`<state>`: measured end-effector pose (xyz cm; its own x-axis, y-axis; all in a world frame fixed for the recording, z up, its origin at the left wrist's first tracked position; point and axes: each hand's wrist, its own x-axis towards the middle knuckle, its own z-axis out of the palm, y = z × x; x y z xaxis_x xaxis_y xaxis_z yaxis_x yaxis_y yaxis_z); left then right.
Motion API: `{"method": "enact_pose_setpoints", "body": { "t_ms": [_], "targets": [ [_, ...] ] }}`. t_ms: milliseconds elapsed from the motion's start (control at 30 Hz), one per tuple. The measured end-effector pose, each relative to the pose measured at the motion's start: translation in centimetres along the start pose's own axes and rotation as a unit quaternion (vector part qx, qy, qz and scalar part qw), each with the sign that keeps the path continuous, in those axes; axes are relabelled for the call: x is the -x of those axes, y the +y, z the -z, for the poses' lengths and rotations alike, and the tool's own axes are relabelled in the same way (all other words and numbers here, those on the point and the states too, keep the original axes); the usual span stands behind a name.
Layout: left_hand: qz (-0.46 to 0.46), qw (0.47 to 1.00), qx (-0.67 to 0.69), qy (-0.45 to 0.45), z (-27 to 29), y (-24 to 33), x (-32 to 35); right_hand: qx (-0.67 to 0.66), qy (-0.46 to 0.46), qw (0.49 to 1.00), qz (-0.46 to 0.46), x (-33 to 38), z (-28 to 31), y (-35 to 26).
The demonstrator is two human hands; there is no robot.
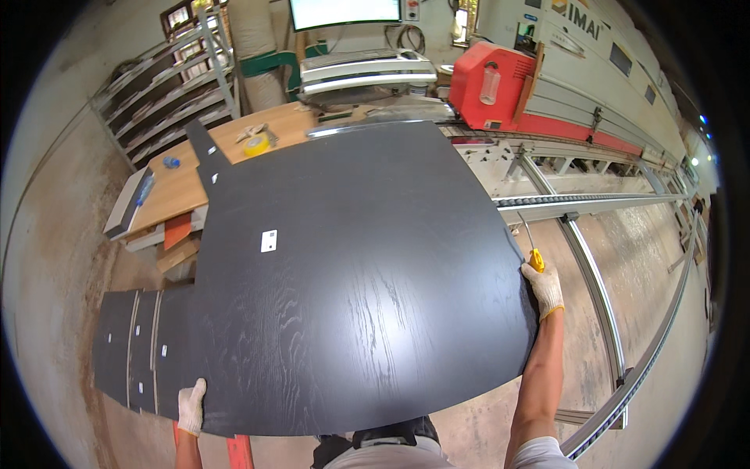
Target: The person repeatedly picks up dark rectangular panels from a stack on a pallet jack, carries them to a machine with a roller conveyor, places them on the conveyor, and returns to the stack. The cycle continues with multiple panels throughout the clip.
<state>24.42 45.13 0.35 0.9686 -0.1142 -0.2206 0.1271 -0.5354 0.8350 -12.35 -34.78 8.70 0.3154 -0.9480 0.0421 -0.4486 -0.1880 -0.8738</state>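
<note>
A large black wood-grain panel (351, 234) with a small white label (269, 241) spans the space before me. My left hand (191, 406), in a pale glove, grips its near left corner with the thumb on top and the fingers hidden beneath. On the right edge, my gloved right hand (544, 287) is closed on the panel. A yellow-handled tool (536, 260) with a thin rod shows at the right hand's fingertips; whether that hand also holds it, I cannot tell.
Labelled black boards (113, 344) lie at the left. Beyond the panel, a wooden table (285, 121) carries yellow tape (256, 145) and a narrow black strip (205, 152). A red-fronted machine (488, 86) stands far right, with metal rails (590, 273) nearer. Shelves (164, 90) line the back left.
</note>
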Motion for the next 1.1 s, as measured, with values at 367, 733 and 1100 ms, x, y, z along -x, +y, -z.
{"method": "enact_pose_setpoints", "body": {
  "t_ms": [367,733,1100],
  "targets": [
    [0.077,0.995,0.044,-0.039,-13.1,8.5,-8.3,-0.019,0.014,0.994,-0.103,-12.4,-1.7,9.2],
    [0.117,0.989,0.08,-0.047,-17.0,8.5,-7.0,-0.191,0.387,0.897,-0.094,10.5,4.4,12.8],
    [0.11,0.992,0.041,-0.039,-19.6,10.9,-6.5,-0.306,0.281,0.877,-0.242,19.9,-20.5,-0.5]
  ]
}}
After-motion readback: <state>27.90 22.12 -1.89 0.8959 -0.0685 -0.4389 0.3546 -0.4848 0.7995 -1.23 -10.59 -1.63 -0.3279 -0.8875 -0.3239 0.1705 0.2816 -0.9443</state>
